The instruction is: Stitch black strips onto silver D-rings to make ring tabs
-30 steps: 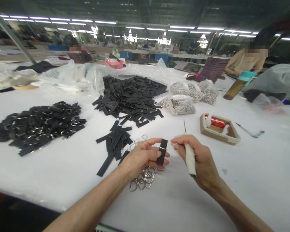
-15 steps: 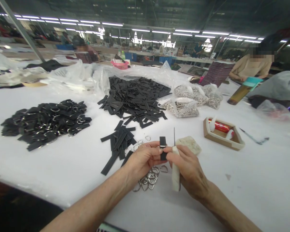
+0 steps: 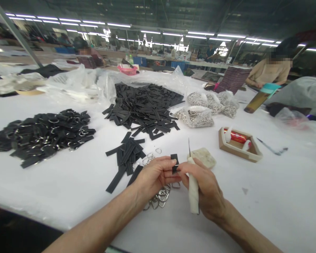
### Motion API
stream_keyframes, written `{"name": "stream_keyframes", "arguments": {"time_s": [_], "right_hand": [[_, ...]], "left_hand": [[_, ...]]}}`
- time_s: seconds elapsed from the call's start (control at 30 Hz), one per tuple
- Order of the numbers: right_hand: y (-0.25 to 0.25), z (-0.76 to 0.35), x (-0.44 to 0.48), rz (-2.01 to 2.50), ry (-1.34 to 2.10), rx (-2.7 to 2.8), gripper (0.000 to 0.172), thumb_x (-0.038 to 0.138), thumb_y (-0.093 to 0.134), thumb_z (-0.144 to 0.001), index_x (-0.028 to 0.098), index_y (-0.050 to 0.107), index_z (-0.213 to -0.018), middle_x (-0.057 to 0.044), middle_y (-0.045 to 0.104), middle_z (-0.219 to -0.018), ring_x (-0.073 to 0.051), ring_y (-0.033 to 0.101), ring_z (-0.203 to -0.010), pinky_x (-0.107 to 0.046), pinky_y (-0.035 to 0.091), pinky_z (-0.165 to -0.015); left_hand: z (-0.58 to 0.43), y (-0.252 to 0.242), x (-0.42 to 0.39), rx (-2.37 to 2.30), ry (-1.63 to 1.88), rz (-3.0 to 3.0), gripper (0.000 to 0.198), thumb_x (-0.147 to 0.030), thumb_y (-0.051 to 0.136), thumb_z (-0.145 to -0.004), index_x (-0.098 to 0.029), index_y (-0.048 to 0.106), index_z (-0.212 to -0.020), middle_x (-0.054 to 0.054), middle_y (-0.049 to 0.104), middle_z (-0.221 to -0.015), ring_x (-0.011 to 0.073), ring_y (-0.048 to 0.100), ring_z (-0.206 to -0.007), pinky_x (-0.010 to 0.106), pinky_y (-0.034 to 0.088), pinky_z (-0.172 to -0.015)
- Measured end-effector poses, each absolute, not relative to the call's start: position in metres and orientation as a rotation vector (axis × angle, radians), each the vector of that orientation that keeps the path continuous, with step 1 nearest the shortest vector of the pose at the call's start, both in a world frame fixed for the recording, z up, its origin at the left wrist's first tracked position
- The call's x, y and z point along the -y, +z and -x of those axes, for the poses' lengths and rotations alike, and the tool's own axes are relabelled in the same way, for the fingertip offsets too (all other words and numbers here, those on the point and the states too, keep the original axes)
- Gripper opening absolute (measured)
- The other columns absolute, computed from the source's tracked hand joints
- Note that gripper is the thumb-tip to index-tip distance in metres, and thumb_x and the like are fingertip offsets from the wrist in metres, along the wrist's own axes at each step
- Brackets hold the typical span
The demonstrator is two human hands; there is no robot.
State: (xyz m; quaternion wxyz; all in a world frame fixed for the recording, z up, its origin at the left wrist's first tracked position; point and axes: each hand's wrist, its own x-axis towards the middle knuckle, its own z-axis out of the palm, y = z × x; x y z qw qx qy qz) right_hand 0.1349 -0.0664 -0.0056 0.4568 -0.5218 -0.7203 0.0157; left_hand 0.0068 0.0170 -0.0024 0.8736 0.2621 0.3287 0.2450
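Both bare arms reach in from the near edge and meet in the middle. The left hand [image 3: 154, 174] comes from the near left, with its back turned up and its fingers curled in, thumb and fingertips pinched together. The right hand [image 3: 204, 188] comes from the near right, closed in a loose fist. The fingertips of both hands touch.

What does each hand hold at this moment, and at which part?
The left hand pinches a short black strap piece at its lower end; the right hand also pinches it there, while gripping a white-wrapped tool by its handle, thin blade up.
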Motion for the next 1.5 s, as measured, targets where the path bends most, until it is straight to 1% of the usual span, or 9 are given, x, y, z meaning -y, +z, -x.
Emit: {"name": "stream_keyframes", "arguments": {"time_s": [0.1,0.2,0.4,0.57,0.7,0.83,1.17,1.3,1.5], "right_hand": [[-0.005,-0.132,0.067,1.368,0.146,1.566,0.012,0.011,0.052,-0.081,0.022,0.052,-0.087,0.000,0.059,-0.081,-0.014,0.053,-0.070,-0.026,0.043,-0.062],[-0.002,-0.130,0.066,1.438,0.213,1.447,0.011,0.013,0.053,-0.080,0.021,0.050,-0.086,0.001,0.055,-0.079,-0.013,0.052,-0.069,-0.025,0.042,-0.062],[0.005,-0.131,0.066,1.523,0.203,1.388,0.010,0.013,0.053,-0.078,0.021,0.048,-0.081,0.001,0.052,-0.076,-0.014,0.050,-0.071,-0.025,0.041,-0.062],[0.006,-0.134,0.066,1.548,0.261,1.323,0.010,0.014,0.053,-0.078,0.021,0.048,-0.081,0.001,0.052,-0.073,-0.014,0.050,-0.070,-0.024,0.040,-0.059],[0.008,-0.133,0.065,1.561,0.300,1.301,0.009,0.014,0.053,-0.078,0.021,0.047,-0.078,0.002,0.050,-0.071,-0.013,0.049,-0.068,-0.024,0.039,-0.059],[0.010,-0.130,0.065,1.568,0.365,1.271,0.011,0.012,0.052,-0.078,0.021,0.045,-0.078,0.002,0.049,-0.071,-0.013,0.047,-0.067,-0.024,0.039,-0.060],[0.010,-0.131,0.065,1.567,0.426,1.255,0.012,0.012,0.052,-0.077,0.021,0.045,-0.078,0.003,0.050,-0.068,-0.013,0.049,-0.065,-0.024,0.039,-0.059],[0.010,-0.131,0.065,1.565,0.437,1.245,0.012,0.013,0.054,-0.076,0.021,0.046,-0.077,0.003,0.051,-0.069,-0.013,0.049,-0.065,-0.024,0.039,-0.059],[0.008,-0.130,0.068,1.590,0.427,1.241,0.007,0.017,0.054,-0.079,0.022,0.050,-0.084,0.002,0.051,-0.072,-0.013,0.049,-0.068,-0.025,0.039,-0.061]], "left_hand": [[-0.009,-0.002,-0.013,-0.709,0.570,-0.616,0.015,-0.006,0.064,-0.067,-0.014,0.053,-0.075,0.006,0.068,-0.067,0.0201,0.066,-0.057,0.034,0.054,-0.060],[-0.010,-0.001,-0.008,-0.694,0.589,-0.745,0.010,-0.014,0.065,-0.070,-0.012,0.056,-0.076,0.009,0.069,-0.069,0.0186,0.066,-0.060,0.033,0.053,-0.067],[-0.010,-0.002,-0.002,-0.664,0.602,-0.885,0.016,-0.026,0.063,-0.075,-0.012,0.062,-0.083,0.009,0.069,-0.073,0.0191,0.066,-0.065,0.033,0.051,-0.070],[-0.009,0.000,-0.001,-0.588,0.613,-1.014,0.021,-0.026,0.065,-0.074,-0.013,0.064,-0.090,0.009,0.069,-0.083,0.0183,0.064,-0.074,0.034,0.049,-0.078],[-0.010,0.001,0.000,-0.621,0.609,-1.103,0.021,-0.025,0.063,-0.075,-0.011,0.065,-0.092,0.009,0.068,-0.082,0.0171,0.062,-0.073,0.032,0.047,-0.076],[-0.011,0.001,0.002,-0.645,0.624,-1.115,0.018,-0.027,0.060,-0.077,-0.012,0.065,-0.087,0.008,0.067,-0.079,0.0163,0.062,-0.073,0.031,0.047,-0.076],[-0.010,0.002,0.003,-0.713,0.634,-1.135,0.015,-0.027,0.060,-0.077,-0.012,0.062,-0.079,0.006,0.065,-0.072,0.0180,0.063,-0.070,0.033,0.050,-0.072],[-0.009,0.005,0.003,-0.738,0.625,-1.151,0.017,-0.027,0.060,-0.077,-0.011,0.064,-0.080,0.006,0.066,-0.070,0.0183,0.063,-0.069,0.034,0.051,-0.071],[-0.010,0.007,0.003,-0.740,0.597,-1.151,0.016,-0.025,0.058,-0.077,-0.012,0.064,-0.082,0.007,0.066,-0.074,0.0177,0.063,-0.067,0.033,0.051,-0.070]]}}
